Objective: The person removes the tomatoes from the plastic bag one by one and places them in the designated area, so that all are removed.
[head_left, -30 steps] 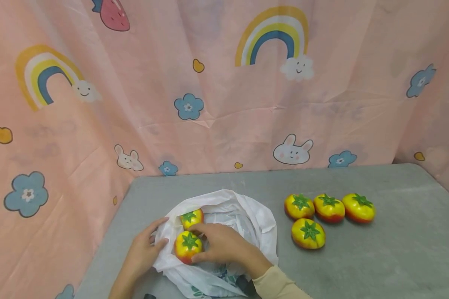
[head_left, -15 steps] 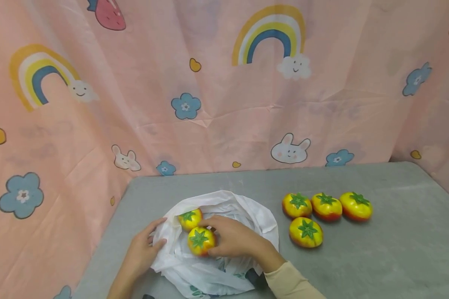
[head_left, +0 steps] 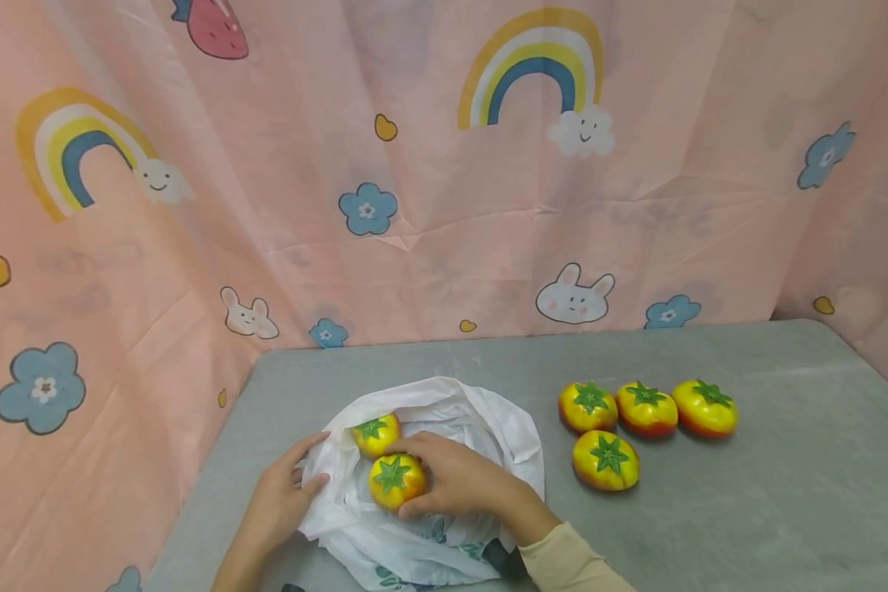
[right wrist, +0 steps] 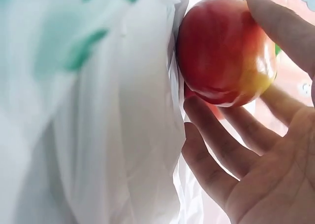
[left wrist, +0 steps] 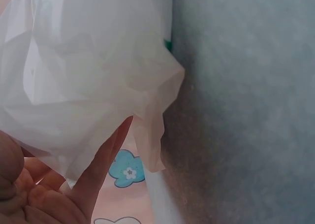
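Note:
A white plastic bag [head_left: 518, 436] with green print lies on the table, its mouth spread wide. My left hand [head_left: 284, 493] grips the bag's left edge between thumb and fingers; the left wrist view has the crinkled plastic over part of that hand. Inside the bag's mouth, my right hand [head_left: 459, 477] holds a shiny tomato [head_left: 397, 483], yellow and red with a green star-shaped top. In the right wrist view, the thumb and fingers curve around the held tomato [right wrist: 221, 51], close to the bag's wall. Just behind it a second tomato [head_left: 376, 434] rests in the bag.
Several similar tomatoes [head_left: 605, 460] sit to the right of the bag on the grey table [head_left: 784, 493], some in a row and one in front. A pink curtain [head_left: 444, 247] printed with rainbows and flowers hangs along the table's back and left side.
My right hand has shifted the tomato rightward within the bag, then slightly lower. The left hand keeps its grip on the edge. The head view has turned a little.

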`<state>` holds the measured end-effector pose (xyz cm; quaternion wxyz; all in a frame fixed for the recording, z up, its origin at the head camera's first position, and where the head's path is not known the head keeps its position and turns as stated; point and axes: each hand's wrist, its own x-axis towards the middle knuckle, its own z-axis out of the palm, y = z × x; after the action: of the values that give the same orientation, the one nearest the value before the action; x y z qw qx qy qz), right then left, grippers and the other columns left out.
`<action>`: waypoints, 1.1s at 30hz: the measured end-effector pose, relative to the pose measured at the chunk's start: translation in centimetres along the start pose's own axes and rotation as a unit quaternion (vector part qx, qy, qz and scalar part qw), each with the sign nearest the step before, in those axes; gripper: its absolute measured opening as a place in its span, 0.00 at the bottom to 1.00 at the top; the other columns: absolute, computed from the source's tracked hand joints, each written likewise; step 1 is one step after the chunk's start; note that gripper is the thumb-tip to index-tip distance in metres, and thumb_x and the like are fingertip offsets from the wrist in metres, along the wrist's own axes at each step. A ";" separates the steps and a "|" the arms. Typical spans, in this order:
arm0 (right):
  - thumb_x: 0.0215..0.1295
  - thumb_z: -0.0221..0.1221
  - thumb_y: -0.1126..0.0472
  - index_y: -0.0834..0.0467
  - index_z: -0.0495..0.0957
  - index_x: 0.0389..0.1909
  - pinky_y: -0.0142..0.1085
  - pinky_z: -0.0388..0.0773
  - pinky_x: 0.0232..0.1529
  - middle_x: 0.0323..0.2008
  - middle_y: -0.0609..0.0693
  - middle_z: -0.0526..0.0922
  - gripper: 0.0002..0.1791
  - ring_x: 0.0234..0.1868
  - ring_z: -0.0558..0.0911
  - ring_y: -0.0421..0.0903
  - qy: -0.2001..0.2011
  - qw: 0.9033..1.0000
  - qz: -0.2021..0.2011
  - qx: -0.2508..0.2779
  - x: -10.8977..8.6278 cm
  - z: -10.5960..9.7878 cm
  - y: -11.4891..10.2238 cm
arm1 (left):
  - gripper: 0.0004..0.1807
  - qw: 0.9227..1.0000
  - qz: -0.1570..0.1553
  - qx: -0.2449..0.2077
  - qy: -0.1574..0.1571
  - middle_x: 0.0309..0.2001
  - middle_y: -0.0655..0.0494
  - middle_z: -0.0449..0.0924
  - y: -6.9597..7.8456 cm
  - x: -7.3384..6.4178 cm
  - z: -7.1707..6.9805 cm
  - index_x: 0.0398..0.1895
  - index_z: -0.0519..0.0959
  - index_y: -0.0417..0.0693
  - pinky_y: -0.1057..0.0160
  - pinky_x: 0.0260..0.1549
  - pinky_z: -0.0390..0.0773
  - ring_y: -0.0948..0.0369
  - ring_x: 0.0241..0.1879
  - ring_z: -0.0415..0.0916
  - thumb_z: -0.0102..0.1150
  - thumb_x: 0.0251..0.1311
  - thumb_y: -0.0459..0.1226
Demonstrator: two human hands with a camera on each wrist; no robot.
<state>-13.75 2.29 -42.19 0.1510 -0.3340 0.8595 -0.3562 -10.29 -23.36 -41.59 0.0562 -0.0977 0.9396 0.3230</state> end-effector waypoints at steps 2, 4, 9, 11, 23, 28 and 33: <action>0.53 0.73 0.44 0.47 0.69 0.68 0.40 0.75 0.66 0.63 0.43 0.75 0.41 0.58 0.75 0.39 0.002 1.000 0.014 0.004 -0.1 -0.1 0.0 | 0.35 1.000 -0.004 -0.001 -0.003 0.70 0.35 0.67 0.0 0.1 0.0 0.72 0.67 0.57 0.41 0.54 0.80 0.34 0.61 0.74 0.64 0.62 0.31; 0.52 0.72 0.43 0.47 0.68 0.68 0.40 0.76 0.65 0.62 0.42 0.76 0.43 0.58 0.76 0.39 0.005 0.999 0.031 0.009 -0.2 -0.2 -0.1 | 0.35 1.000 -0.006 -0.001 -0.005 0.70 0.36 0.67 0.0 0.1 0.0 0.72 0.67 0.58 0.41 0.55 0.80 0.34 0.62 0.73 0.64 0.62 0.32; 0.50 0.71 0.36 0.49 0.70 0.64 0.37 0.79 0.58 0.56 0.40 0.78 0.42 0.51 0.77 0.38 0.020 0.998 0.059 0.004 -0.2 0.1 -0.4 | 0.34 1.000 -0.005 0.001 -0.004 0.70 0.36 0.67 0.0 0.0 0.0 0.72 0.67 0.58 0.41 0.56 0.79 0.34 0.62 0.73 0.63 0.62 0.32; 0.49 0.71 0.35 0.49 0.72 0.61 0.36 0.80 0.55 0.52 0.39 0.79 0.41 0.48 0.77 0.36 0.026 0.997 0.067 -0.007 -0.2 0.3 -0.5 | 0.34 1.000 -0.007 0.002 -0.003 0.70 0.35 0.67 0.0 0.0 0.0 0.72 0.67 0.58 0.40 0.55 0.79 0.34 0.62 0.72 0.63 0.62 0.32; 0.48 0.75 0.45 0.46 0.72 0.62 0.42 0.77 0.62 0.57 0.39 0.79 0.39 0.53 0.77 0.38 0.035 0.997 0.072 -0.001 -0.5 0.2 -0.4 | 0.35 1.000 -0.012 0.008 0.002 0.70 0.36 0.66 0.2 0.0 0.2 0.72 0.67 0.58 0.40 0.55 0.79 0.34 0.62 0.73 0.63 0.62 0.32; 0.49 0.75 0.46 0.49 0.71 0.63 0.44 0.77 0.64 0.58 0.42 0.78 0.40 0.54 0.77 0.40 0.039 0.997 0.071 0.001 -1.0 -0.5 -0.7 | 0.34 1.000 -0.010 0.006 -0.001 0.70 0.36 0.66 0.3 0.0 0.2 0.72 0.67 0.58 0.40 0.55 0.80 0.34 0.61 0.73 0.63 0.63 0.32; 0.49 0.75 0.45 0.50 0.72 0.63 0.44 0.78 0.63 0.58 0.43 0.79 0.40 0.55 0.78 0.41 0.044 0.997 0.064 -0.011 -1.8 -1.2 -1.0 | 0.34 1.000 -0.010 0.003 -0.002 0.70 0.36 0.66 0.1 -0.1 0.1 0.72 0.67 0.57 0.40 0.55 0.80 0.34 0.61 0.73 0.63 0.62 0.32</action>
<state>-12.60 3.58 -40.54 0.1321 -0.2640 0.8886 -0.3510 -10.25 -23.15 -41.60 0.0622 -0.1065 0.9394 0.3198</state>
